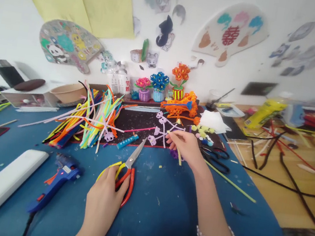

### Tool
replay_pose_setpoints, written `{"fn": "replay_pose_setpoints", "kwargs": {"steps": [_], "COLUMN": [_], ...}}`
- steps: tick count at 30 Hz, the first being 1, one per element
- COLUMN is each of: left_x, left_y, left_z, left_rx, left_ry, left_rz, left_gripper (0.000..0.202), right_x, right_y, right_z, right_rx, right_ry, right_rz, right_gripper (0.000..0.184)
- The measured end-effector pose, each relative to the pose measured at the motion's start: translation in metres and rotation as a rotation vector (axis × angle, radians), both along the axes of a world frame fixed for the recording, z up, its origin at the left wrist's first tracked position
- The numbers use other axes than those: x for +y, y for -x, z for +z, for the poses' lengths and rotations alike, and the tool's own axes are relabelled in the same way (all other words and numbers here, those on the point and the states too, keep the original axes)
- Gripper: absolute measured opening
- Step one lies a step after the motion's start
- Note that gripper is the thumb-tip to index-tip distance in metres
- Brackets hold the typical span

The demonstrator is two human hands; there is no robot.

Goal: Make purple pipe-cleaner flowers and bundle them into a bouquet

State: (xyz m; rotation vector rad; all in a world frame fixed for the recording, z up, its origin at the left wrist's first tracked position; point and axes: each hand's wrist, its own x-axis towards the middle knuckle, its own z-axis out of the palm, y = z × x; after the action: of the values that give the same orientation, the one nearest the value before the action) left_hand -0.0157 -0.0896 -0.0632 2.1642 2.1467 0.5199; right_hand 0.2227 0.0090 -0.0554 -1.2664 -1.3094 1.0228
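On the blue table, my left hand [107, 197] is closed around the handles of a pair of scissors [131, 161] with red and yellow grips. Their blades point up and away, looking closed together. My right hand [185, 148] pinches a short yellowish pipe cleaner [179, 157], which hangs below the fingers. Just left of that hand lie lilac pipe-cleaner flowers [154, 139] on thin stems. Beyond the blade tips is a small turquoise strip [128, 141]. Black-handled scissors [216, 158] rest to the right of my right hand, beside a long pale green pipe cleaner [231, 181].
A bundle of colourful pipe cleaners [101, 117] lies at the back left. Nearer are a blue glue gun [57, 186] and a white power bank [2, 183]. Small potted pipe-cleaner flowers [159, 86] stand by the wall, with orange flowers [184, 104] lying close by. A yellow bottle [266, 112] is at right.
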Motion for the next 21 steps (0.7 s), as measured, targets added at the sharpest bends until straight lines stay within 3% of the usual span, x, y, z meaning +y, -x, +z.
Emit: {"fn": "replay_pose_setpoints", "kwargs": {"steps": [6, 13, 17, 21], "left_x": [0.001, -0.005, -0.012, -0.015], "left_y": [0.009, 0.02, 0.014, 0.008], "left_z": [-0.001, 0.009, 0.014, 0.015], "left_rx": [-0.22, -0.751, -0.813, -0.749], "left_ry": [-0.001, 0.126, 0.135, 0.106], "left_rz": [0.039, -0.115, -0.157, -0.145], "left_gripper": [0.034, 0.035, 0.037, 0.037], "right_x": [-0.005, -0.026, -0.033, -0.032], "right_y": [-0.001, 0.008, 0.029, 0.048], "right_z": [0.012, 0.042, 0.051, 0.043], "right_rx": [0.184, 0.129, 0.127, 0.154], "right_ry": [-0.066, -0.109, -0.126, -0.159], "right_rz": [-0.021, 0.143, 0.219, 0.25], "right_gripper": [0.032, 0.032, 0.031, 0.031]}}
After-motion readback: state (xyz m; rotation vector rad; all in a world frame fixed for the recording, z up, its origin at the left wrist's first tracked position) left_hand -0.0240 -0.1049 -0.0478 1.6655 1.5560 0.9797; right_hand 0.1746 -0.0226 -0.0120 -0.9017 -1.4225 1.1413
